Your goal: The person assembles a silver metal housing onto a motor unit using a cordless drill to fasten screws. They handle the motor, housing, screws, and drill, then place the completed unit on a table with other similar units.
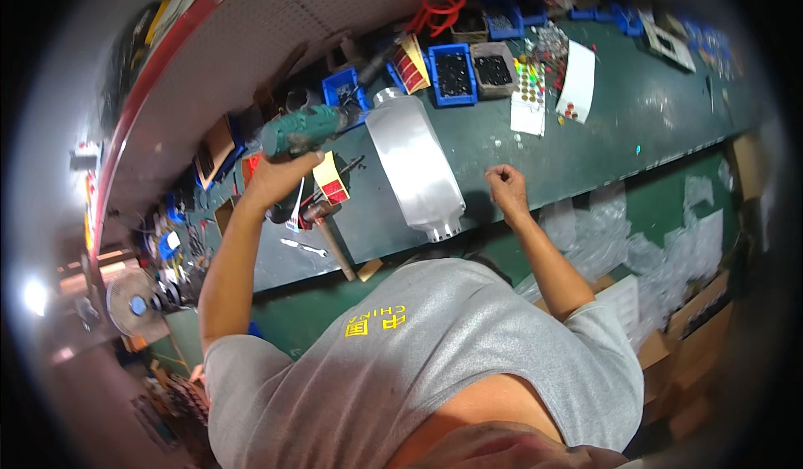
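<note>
Both hands are up over the green table [636, 126]. My left hand [272, 176] is wrapped tight around the grip of a green power drill [303, 130], held above the table's left part. My right hand [506, 186] is curled into a loose fist near the front edge, with nothing that I can see in it.

Between the hands lies a long silver metal housing [416, 164], flat on the table, its ribbed end pointing toward me and just left of my right hand. Behind it stands a blue parts bin [452, 73] full of dark screws, with a grey bin [493, 69] beside it. A white sheet of coloured dot stickers [529, 93] lies right of those bins. A hammer with a wooden handle [330, 233] rests below my left hand, and a small wrench [303, 247] lies just beside it.
</note>
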Demonstrator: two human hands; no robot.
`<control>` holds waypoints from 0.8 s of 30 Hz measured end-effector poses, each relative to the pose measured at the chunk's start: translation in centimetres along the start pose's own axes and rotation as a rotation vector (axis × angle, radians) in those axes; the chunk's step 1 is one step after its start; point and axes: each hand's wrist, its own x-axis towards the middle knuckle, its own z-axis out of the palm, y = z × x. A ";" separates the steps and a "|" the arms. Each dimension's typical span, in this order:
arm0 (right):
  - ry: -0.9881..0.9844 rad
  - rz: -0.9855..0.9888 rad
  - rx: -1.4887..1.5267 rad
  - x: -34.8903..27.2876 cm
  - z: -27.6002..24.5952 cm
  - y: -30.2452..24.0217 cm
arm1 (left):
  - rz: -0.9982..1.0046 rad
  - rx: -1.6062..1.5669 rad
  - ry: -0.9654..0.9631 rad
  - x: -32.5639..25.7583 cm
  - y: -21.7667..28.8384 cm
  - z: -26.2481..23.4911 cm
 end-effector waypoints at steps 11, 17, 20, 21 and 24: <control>-0.228 -0.590 -0.729 7.0 13.2 -11.6 | -0.097 -0.129 -0.077 5.5 -10.3 -3.8; -0.284 -0.729 -1.088 9.9 17.1 -12.2 | 0.018 -0.332 -0.146 6.9 -12.5 -3.8; -0.264 -0.738 -1.174 10.4 18.0 -12.0 | 0.016 -0.276 -0.165 7.3 -12.9 -4.0; -0.268 -0.739 -1.181 10.4 18.3 -12.0 | 0.062 -0.273 -0.151 7.5 -13.3 -4.0; -0.269 -0.731 -1.224 10.3 18.6 -12.1 | 0.032 -0.276 -0.144 7.8 -14.1 -3.8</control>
